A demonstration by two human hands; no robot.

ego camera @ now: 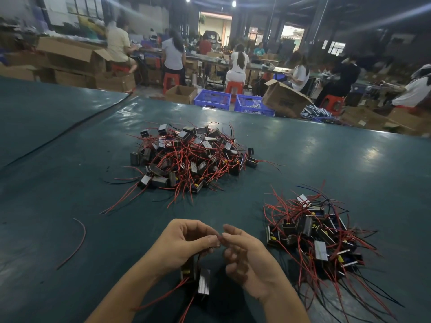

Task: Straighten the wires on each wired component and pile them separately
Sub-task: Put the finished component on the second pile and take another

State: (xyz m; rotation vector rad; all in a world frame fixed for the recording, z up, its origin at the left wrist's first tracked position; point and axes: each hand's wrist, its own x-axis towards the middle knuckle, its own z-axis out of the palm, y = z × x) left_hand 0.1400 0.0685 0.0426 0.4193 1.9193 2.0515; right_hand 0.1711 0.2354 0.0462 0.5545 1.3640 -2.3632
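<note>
A big tangled heap of small black wired components (186, 157) with red wires lies mid-table. A smaller pile of the same components (319, 234) sits to the right. My left hand (184, 243) grips a wired component (198, 278) that hangs below my palm, red wires trailing toward me. My right hand (245, 255) meets the left at the fingertips, and both pinch a thin wire between them. The wire at the pinch is blurred.
A loose red wire (78, 238) lies on the dark green table (70, 183) to the left. Beyond the far edge stand blue crates (212, 99), cardboard boxes (284, 99) and several seated people at benches.
</note>
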